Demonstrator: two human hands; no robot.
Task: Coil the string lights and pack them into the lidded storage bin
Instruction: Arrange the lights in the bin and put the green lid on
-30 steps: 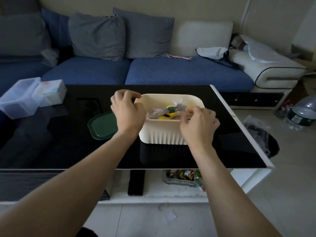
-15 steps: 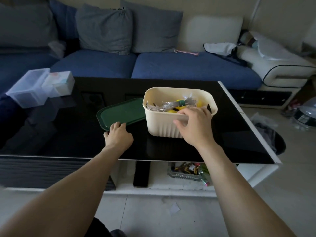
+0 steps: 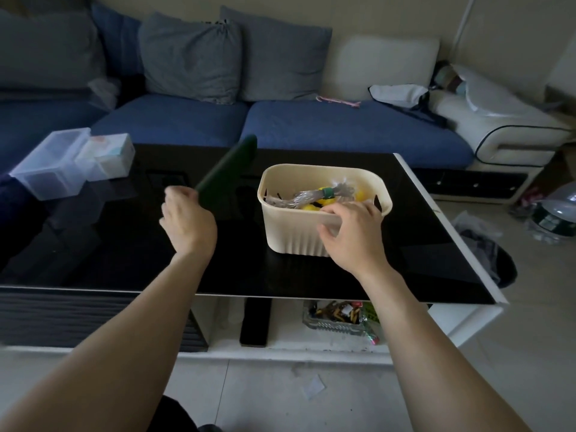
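A cream ribbed storage bin (image 3: 296, 235) stands on the black glass table (image 3: 124, 244). Inside it lies the bundled string lights (image 3: 314, 196), clear wire tied with a green band over yellow bulbs. My right hand (image 3: 352, 232) grips the bin's near rim, fingers curled over the edge. My left hand (image 3: 187, 219) holds the dark green lid (image 3: 227, 173) by its near edge, tilted up off the table to the left of the bin.
Two clear plastic boxes (image 3: 71, 163) sit at the table's far left. A blue sofa with grey cushions (image 3: 193, 57) runs behind the table. A glass tray of small items (image 3: 339, 316) sits on the shelf below. Bags lie on the floor at right (image 3: 486, 244).
My left hand has picked up the green lid, which lay flat on the table, and raised it at a tilt. My right hand stays on the bin's rim.
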